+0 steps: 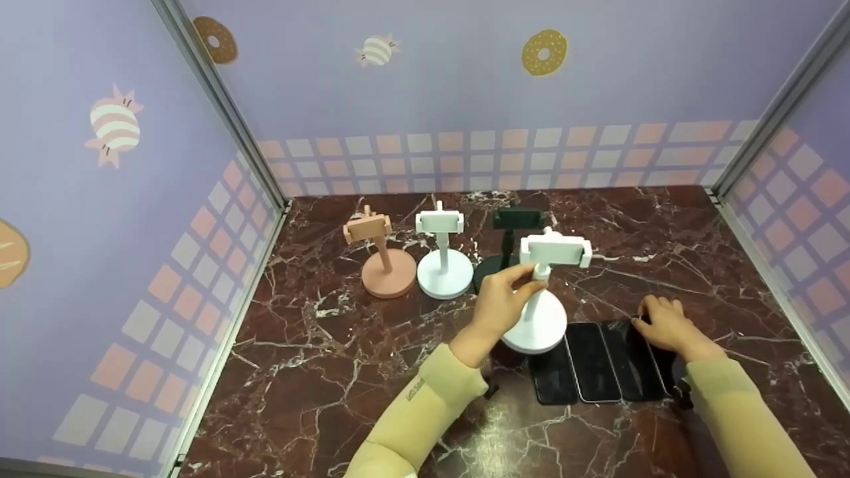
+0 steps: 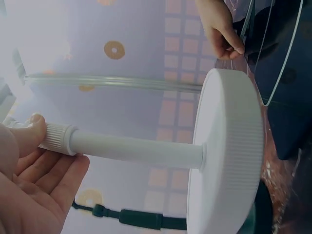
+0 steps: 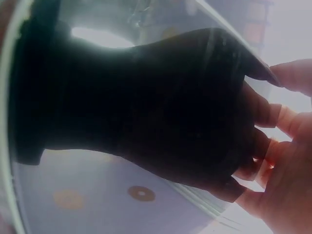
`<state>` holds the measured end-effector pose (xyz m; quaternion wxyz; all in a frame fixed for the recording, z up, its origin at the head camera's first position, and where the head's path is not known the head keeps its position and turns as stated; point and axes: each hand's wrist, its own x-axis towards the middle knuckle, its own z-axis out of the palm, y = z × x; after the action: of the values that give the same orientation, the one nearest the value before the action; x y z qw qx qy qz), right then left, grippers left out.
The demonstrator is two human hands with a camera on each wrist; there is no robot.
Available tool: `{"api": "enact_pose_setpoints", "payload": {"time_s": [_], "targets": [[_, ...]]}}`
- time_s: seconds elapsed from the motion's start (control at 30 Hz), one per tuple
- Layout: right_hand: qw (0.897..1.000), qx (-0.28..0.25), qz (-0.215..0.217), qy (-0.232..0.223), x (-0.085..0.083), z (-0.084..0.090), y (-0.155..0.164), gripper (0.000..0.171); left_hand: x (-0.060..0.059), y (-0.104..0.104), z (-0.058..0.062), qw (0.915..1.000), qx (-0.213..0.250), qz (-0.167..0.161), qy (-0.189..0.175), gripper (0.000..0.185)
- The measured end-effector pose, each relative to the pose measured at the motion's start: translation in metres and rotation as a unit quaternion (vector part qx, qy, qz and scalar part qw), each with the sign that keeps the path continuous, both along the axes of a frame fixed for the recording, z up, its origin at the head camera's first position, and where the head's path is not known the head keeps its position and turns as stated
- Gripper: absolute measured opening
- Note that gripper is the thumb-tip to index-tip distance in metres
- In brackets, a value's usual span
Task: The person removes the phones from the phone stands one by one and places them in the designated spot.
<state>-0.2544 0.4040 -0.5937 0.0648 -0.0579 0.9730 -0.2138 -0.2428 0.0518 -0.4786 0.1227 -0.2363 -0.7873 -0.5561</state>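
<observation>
A white phone stand (image 1: 556, 251) is in my left hand (image 1: 501, 305), whose thumb and fingers pinch the ribbed collar (image 2: 57, 138) on its post. Its round base (image 2: 226, 151) appears lifted, in front of the left ends of the phones. Several dark phones (image 1: 593, 362) lie side by side under and right of it. My right hand (image 1: 669, 325) is at the upper end of the rightmost phone (image 1: 667, 368). In the right wrist view, its fingertips rest on a glossy dark screen (image 3: 161, 107) that mirrors the hand and wrist.
Behind stand an orange-brown phone stand (image 1: 388, 272), another white stand (image 1: 445, 273) and a dark green stand (image 1: 518, 219) partly hidden by my left hand. The marbled tabletop (image 1: 312, 385) is bounded by a patterned back wall (image 1: 458, 93) and side walls.
</observation>
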Motion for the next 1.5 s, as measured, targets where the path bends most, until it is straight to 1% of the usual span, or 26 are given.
{"api": "enact_pose_setpoints", "payload": {"time_s": [0.13,0.23,0.37,0.5,0.6,0.77,0.93,1.03,1.23,1.43,1.5], "targets": [[1.0,-0.005,0.008,0.024,0.0,-0.002,0.0,0.021,-0.005,0.013,0.006,0.9999,-0.007,-0.006,0.007,0.032],[0.999,-0.005,0.014,0.037,0.0,-0.003,0.0,0.021,-0.009,0.023,0.007,0.9997,-0.018,-0.007,0.014,0.033],[1.0,-0.003,0.008,0.027,0.0,-0.003,0.0,0.021,-0.017,0.036,0.007,0.9996,-0.019,-0.013,0.015,0.032],[1.0,-0.003,0.001,0.024,-0.001,-0.005,0.0,0.022,-0.025,0.048,0.007,0.9997,-0.007,-0.021,-0.008,0.033],[1.0,-0.002,-0.005,0.026,0.0,-0.006,-0.001,0.023,-0.032,0.057,0.006,0.9995,-0.012,-0.022,-0.02,0.033],[0.999,0.006,-0.004,0.034,0.001,-0.007,0.0,0.025,-0.043,0.07,0.001,0.9991,-0.021,-0.023,-0.029,0.032],[0.999,0.003,0.001,0.053,0.001,-0.008,0.0,0.025,-0.055,0.083,-0.004,0.9986,-0.038,-0.01,-0.034,0.032],[0.998,0.0,0.001,0.057,0.001,-0.009,-0.001,0.025,-0.061,0.09,-0.008,0.9986,-0.039,-0.001,-0.036,0.031],[0.998,-0.007,-0.001,0.065,0.001,-0.011,0.0,0.024,-0.073,0.1,-0.016,0.9988,-0.037,0.016,-0.026,0.03],[0.997,-0.015,0.002,0.073,0.001,-0.013,-0.001,0.022,-0.082,0.103,-0.026,0.9988,-0.017,0.023,-0.041,0.028],[0.997,-0.016,0.003,0.076,0.002,-0.014,-0.002,0.021,-0.084,0.103,-0.03,0.9985,-0.015,0.03,-0.043,0.028]]}}
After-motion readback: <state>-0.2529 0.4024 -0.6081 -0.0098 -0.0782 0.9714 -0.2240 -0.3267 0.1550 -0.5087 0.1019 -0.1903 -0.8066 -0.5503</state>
